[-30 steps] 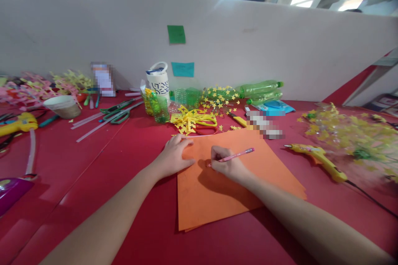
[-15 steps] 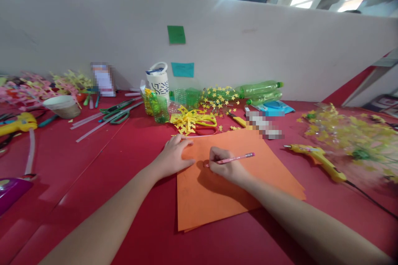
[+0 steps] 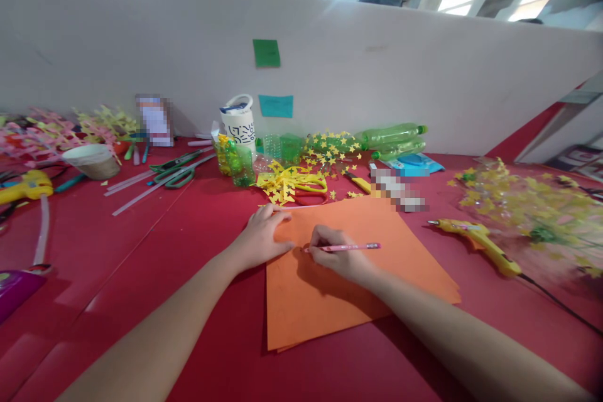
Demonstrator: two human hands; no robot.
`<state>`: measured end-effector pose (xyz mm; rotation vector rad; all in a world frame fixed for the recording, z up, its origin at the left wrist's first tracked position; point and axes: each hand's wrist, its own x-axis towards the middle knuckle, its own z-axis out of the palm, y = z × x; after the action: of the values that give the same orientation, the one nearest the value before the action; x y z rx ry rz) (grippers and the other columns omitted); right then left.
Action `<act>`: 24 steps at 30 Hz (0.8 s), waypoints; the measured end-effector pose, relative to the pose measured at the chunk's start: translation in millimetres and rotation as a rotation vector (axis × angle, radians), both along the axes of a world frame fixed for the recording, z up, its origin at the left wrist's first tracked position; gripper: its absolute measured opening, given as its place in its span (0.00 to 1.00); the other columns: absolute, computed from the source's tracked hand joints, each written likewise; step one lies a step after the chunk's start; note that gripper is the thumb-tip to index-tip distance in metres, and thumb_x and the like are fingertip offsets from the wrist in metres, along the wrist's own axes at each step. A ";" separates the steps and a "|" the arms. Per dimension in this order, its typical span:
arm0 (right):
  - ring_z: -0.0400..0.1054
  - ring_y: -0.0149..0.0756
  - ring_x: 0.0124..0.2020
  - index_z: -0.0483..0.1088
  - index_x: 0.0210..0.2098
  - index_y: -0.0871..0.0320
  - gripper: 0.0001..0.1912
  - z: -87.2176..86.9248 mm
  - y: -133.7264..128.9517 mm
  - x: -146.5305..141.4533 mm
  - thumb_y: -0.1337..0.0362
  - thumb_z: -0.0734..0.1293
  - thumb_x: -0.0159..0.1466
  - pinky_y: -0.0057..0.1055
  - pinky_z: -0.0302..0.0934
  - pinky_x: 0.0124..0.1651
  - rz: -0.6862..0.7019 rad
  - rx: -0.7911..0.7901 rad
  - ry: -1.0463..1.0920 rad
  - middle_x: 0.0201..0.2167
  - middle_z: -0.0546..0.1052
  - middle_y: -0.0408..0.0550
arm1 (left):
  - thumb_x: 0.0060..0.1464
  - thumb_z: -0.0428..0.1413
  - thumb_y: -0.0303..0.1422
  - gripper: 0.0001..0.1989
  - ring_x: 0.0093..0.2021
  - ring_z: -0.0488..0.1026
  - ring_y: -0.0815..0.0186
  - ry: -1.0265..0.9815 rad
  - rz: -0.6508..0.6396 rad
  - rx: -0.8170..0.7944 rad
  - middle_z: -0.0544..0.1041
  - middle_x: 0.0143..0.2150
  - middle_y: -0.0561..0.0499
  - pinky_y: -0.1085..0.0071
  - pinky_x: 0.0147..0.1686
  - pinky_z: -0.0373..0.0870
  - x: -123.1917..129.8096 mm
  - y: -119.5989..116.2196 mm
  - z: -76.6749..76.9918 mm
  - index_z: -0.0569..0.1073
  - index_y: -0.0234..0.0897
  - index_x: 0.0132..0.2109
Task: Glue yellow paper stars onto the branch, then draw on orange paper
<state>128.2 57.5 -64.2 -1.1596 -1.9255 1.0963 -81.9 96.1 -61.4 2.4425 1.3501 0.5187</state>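
Orange paper sheets lie stacked on the red table in front of me. My left hand rests flat on the upper left edge of the stack, fingers apart. Over the middle of the top sheet, my right hand grips a pink pencil with its eraser end pointing right. The pencil's tip is at the paper, close to my left thumb. Any marks there are too faint to make out. Just beyond the paper are yellow star cut-outs and scissors with yellow and red handles.
A yellow glue gun with a cord lies to the right, near a yellow star bunch. Green plastic bottles and a white tumbler stand along the partition. Green-handled scissors and a white cup are at left.
My right hand has shifted slightly left across the paper, and the pencil now lies more level. My left hand has stayed in place on the sheet.
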 end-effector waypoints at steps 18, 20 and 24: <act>0.52 0.24 0.19 0.56 0.21 0.57 0.06 -1.8 1.3 -0.4 0.71 0.59 0.51 0.22 0.45 0.22 -0.114 0.111 -0.046 0.17 0.60 0.36 | 0.48 0.57 0.45 0.25 0.54 0.60 0.51 0.020 0.000 -0.016 0.62 0.51 0.43 0.52 0.53 0.59 -0.3 1.3 -0.5 0.66 0.39 0.51; 0.52 0.24 0.19 0.56 0.21 0.57 0.06 -2.2 2.3 -0.3 0.71 0.59 0.51 0.22 0.45 0.22 -0.134 0.125 -0.060 0.17 0.60 0.36 | 0.48 0.56 0.45 0.25 0.54 0.60 0.51 0.017 -0.001 -0.020 0.62 0.51 0.43 0.52 0.53 0.59 -0.6 1.3 -1.0 0.66 0.39 0.51; 0.53 0.25 0.20 0.56 0.21 0.57 0.05 -1.9 3.4 -0.4 0.71 0.59 0.50 0.23 0.46 0.22 -0.164 0.137 -0.089 0.17 0.61 0.37 | 0.48 0.56 0.45 0.25 0.54 0.59 0.51 0.008 -0.007 -0.023 0.62 0.51 0.43 0.52 0.53 0.59 -1.3 1.2 -1.2 0.66 0.39 0.52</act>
<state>127.8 61.0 -66.1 -1.2825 -1.9017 0.8257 -83.2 97.3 -62.6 2.4322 1.3426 0.4898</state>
